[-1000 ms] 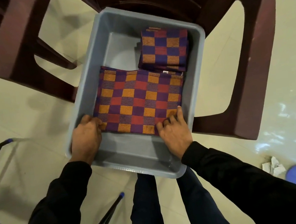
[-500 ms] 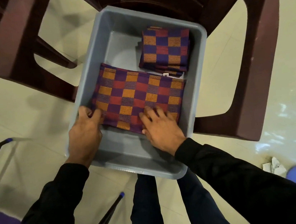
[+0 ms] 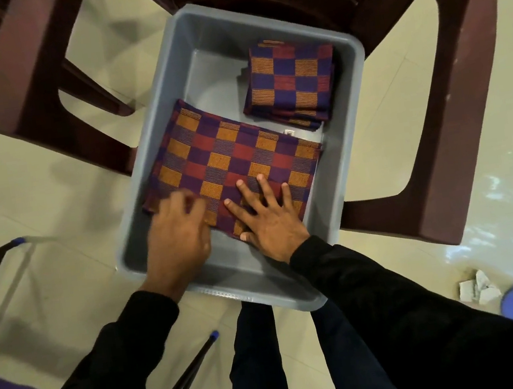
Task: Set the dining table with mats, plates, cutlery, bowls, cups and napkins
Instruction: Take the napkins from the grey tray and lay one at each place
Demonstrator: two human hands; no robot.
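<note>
1. Grey plastic tub [image 3: 352, 136] on brown chair [image 3: 452, 103]; left hand [image 3: 177, 237] blurred, grip undeterminable, at near edge of checked mats [image 3: 231, 161].
2. Right hand [image 3: 269, 217] flat, fingers spread on mats.
3. Folded napkins [image 3: 290, 80] far right in tub.

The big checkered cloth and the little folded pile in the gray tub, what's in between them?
In the head view, mostly bare gray tub floor separates the big cloth from the small pile. A small white tag shows at the big cloth's far edge.
</note>
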